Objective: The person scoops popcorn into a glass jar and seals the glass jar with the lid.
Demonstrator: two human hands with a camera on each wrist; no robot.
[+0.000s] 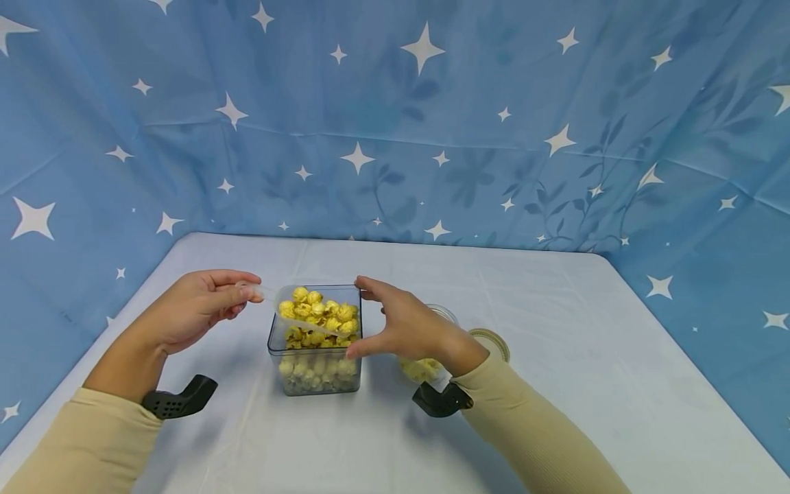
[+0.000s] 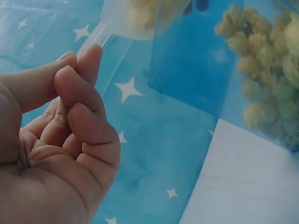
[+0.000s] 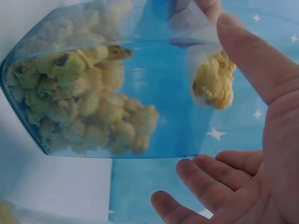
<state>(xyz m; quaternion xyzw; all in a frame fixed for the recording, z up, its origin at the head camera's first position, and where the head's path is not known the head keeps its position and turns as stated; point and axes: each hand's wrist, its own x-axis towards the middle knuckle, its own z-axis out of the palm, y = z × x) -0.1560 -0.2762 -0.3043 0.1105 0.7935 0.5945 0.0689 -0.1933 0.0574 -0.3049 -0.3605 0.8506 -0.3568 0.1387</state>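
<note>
A clear, grey-tinted square container of yellow popcorn stands on the table. My left hand pinches the handle of a translucent white scoop between thumb and fingertips. The scoop's bowl, heaped with popcorn, lies over the container's opening. My right hand spreads around the container's right side, with its thumb by the front corner and fingertips by the back corner. In the right wrist view its fingers are extended, right at the container's edge.
Partly hidden behind my right hand and wrist, a clear round jar holds more popcorn. Just right of it lies a round lid with a gold-coloured rim. A white cloth covers the table; a blue starry curtain hangs behind.
</note>
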